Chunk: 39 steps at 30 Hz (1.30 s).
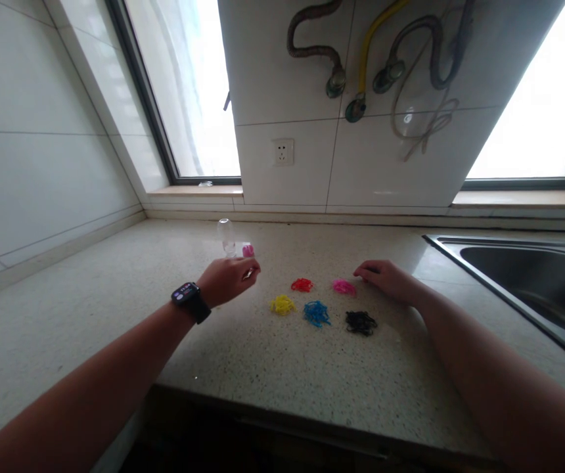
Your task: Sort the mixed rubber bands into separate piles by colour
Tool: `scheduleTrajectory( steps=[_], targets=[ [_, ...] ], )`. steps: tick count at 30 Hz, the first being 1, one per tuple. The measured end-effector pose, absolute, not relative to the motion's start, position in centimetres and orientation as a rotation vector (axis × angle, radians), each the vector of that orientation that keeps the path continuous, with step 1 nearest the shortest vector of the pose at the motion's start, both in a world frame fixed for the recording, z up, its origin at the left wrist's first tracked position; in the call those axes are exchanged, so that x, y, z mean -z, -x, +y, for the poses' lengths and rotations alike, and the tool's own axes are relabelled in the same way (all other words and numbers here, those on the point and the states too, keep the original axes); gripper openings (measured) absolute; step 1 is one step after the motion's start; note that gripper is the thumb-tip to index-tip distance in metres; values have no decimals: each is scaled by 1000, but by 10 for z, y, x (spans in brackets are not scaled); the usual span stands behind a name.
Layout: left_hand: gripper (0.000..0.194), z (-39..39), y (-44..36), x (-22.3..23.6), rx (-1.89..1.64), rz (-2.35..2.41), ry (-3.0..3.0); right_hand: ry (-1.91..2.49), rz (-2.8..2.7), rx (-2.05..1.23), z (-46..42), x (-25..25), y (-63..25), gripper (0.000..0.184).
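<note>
Over the counter, my left hand point(228, 281), with a black smartwatch point(191, 301) on its wrist, has its fingers curled towards the thumb. Whatever they may hold is too small to make out. Just behind it are a clear, empty-looking bottle point(225, 238) and a pink cap point(248, 251). My right hand point(384, 279) rests on the counter, fingers stretched leftward, tips beside a pile of pink rubber bands point(344, 287). Between the hands lie separate piles of red bands point(302, 284), yellow bands point(282, 304), blue bands point(316, 313) and black bands point(360, 322).
A steel sink point(533, 269) is set into the speckled counter point(282, 368) at the right. The tiled wall behind carries a socket point(283, 152) and several pipes, including a yellow hose point(368, 49). Windows stand on both sides.
</note>
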<state>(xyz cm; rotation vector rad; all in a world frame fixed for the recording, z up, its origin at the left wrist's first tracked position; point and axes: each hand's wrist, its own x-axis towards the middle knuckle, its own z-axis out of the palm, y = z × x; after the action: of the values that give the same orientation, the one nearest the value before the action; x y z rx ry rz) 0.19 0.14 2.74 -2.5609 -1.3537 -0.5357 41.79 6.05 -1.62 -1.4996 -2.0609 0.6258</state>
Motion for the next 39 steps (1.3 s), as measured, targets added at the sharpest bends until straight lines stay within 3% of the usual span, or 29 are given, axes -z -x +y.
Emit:
scheduleTrajectory(
  steps=[18, 27, 39],
  targets=[
    [37, 31, 34, -7, 283, -1684, 2405, 1519, -2120, -631, 65, 21, -421, 37],
    [31, 25, 21, -15, 550, -1728, 2518, 1521, -2137, -629, 66, 20, -420, 34],
    [31, 16, -70, 8, 848, -1664, 2805, 1487, -2179, -624, 64, 18, -411, 34]
  ],
)
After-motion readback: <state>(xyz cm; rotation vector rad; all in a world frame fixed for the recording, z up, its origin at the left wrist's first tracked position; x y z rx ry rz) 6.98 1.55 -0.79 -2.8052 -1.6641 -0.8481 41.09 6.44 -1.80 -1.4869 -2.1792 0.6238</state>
